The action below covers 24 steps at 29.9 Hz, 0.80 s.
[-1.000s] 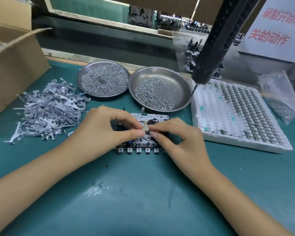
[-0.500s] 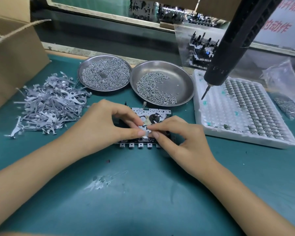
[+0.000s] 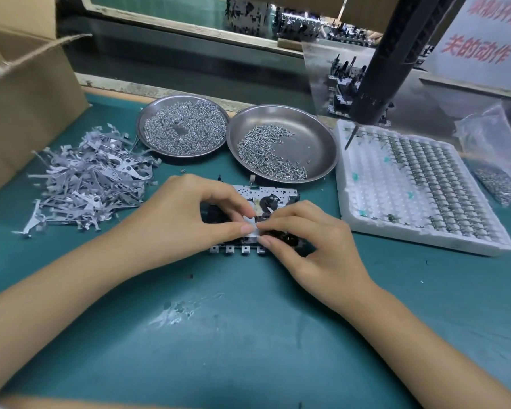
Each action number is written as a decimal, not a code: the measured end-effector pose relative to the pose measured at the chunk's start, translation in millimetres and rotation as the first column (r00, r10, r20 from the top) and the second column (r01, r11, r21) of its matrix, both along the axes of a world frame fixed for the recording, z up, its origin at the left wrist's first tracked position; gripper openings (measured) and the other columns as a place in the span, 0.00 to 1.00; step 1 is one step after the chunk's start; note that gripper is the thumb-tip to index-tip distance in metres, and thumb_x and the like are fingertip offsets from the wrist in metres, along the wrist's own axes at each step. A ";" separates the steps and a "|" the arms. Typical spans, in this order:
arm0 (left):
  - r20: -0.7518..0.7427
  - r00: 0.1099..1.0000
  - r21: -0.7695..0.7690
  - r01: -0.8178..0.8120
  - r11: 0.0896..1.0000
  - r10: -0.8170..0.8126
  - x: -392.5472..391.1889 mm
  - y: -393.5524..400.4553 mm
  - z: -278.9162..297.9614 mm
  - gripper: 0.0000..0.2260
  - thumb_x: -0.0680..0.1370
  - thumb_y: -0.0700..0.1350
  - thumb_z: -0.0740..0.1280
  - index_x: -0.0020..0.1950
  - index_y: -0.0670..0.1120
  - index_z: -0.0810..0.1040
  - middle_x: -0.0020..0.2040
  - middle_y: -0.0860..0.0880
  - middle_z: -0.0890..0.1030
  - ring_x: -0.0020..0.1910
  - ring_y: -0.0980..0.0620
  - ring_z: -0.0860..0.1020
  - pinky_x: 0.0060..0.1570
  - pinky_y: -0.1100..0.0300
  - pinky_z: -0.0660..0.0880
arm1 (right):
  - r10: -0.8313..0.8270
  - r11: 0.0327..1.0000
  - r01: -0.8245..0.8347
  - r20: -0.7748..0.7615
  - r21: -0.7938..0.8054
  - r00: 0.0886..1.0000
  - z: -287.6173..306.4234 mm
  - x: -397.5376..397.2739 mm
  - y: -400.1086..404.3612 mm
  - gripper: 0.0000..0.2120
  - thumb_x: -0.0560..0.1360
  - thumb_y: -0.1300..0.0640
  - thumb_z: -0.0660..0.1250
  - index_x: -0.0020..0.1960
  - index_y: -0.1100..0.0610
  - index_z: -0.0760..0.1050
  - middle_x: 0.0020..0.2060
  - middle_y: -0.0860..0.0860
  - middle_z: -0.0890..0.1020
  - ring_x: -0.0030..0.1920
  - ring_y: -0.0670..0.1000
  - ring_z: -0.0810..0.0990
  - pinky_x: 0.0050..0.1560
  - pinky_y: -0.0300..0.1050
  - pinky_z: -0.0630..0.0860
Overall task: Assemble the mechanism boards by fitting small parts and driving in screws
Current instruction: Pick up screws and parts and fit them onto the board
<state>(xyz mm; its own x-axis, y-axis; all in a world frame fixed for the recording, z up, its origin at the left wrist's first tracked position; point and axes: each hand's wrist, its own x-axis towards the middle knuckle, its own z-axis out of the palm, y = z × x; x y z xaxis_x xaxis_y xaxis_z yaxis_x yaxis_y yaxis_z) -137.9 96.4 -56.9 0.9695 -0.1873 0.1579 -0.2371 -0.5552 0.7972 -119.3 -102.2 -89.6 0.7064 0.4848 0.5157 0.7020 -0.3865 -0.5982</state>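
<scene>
Head view: my left hand (image 3: 186, 219) and right hand (image 3: 310, 240) have lowered the small metal part (image 3: 252, 228), pinched between fingertips, onto the mechanism board (image 3: 266, 193) beneath them; seating comes next.

Board (image 3: 266, 196) lies mid-mat (image 3: 248, 335), near side mostly under both hands: L hand (image 3: 183, 219) on its left part, R hand (image 3: 316, 240) on its right, fingertips meeting over a small part (image 3: 252, 227). Behind board: 2 dishes side by side, L dish (image 3: 148, 119) w/ springs, R dish (image 3: 316, 137) w/ screws. Strip pile (image 3: 89, 178) left of board; box (image 3: 24, 93) behind-left of pile. Tray (image 3: 366, 196) right of board, bag (image 3: 496, 160) at its far right. Driver (image 3: 396, 54) hangs over tray's back-left corner.
</scene>
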 end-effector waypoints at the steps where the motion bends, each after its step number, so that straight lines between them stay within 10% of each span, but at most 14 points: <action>1: 0.016 1.000 0.007 -0.001 1.000 0.001 0.5 0.2 -0.6 0.05 0.68 0.47 0.75 0.41 0.56 0.83 0.36 0.59 0.83 0.38 0.65 0.81 0.43 0.72 0.74 | 0.000 1.000 0.001 -0.006 0.008 1.000 0.0 0.0 -0.1 0.06 0.71 0.63 0.71 0.48 0.61 0.83 0.42 0.52 0.81 0.44 0.49 0.79 0.47 0.36 0.72; 6: 0.196 0.980 0.151 -0.008 0.989 -0.022 1.2 3.0 0.8 0.06 0.70 0.54 0.74 0.44 0.56 0.83 0.36 0.60 0.82 0.41 0.63 0.79 0.53 0.55 0.71 | -0.017 0.990 0.034 -0.117 0.139 0.993 3.7 1.6 -2.0 0.06 0.75 0.63 0.67 0.47 0.63 0.82 0.43 0.52 0.82 0.45 0.46 0.79 0.49 0.36 0.73; 13: 0.345 0.901 0.074 -0.305 0.949 0.263 28.1 18.4 5.2 0.06 0.77 0.45 0.68 0.50 0.46 0.83 0.42 0.54 0.83 0.40 0.61 0.76 0.45 0.73 0.68 | -0.051 0.976 0.075 -0.119 0.206 0.992 2.5 2.0 -1.0 0.06 0.75 0.63 0.66 0.47 0.62 0.82 0.42 0.51 0.82 0.44 0.45 0.79 0.48 0.34 0.72; 19: 0.233 0.878 0.554 -0.473 0.685 0.417 82.9 42.9 7.1 0.17 0.78 0.47 0.66 0.67 0.49 0.74 0.60 0.42 0.79 0.61 0.40 0.73 0.59 0.50 0.67 | -0.049 0.977 0.071 -0.112 0.202 0.993 1.2 3.4 -1.7 0.06 0.76 0.61 0.66 0.46 0.61 0.82 0.41 0.48 0.82 0.44 0.45 0.79 0.47 0.37 0.74; 24: 0.231 0.853 0.544 -0.513 0.664 0.469 91.6 41.4 -0.5 0.07 0.78 0.47 0.67 0.53 0.51 0.82 0.52 0.46 0.83 0.56 0.42 0.76 0.56 0.54 0.68 | -0.042 0.976 0.064 -0.106 0.209 0.993 1.5 3.6 -1.9 0.07 0.76 0.60 0.66 0.45 0.60 0.82 0.41 0.48 0.82 0.43 0.44 0.79 0.46 0.38 0.74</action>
<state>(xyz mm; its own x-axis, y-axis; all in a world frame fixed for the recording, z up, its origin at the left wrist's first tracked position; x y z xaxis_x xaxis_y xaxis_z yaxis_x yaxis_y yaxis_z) -46.3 137.7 -57.4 0.9386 0.2381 0.2497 0.1634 -0.9442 0.2861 -115.8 -104.1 -88.1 0.7814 0.3326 0.5280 0.6163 -0.2783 -0.7367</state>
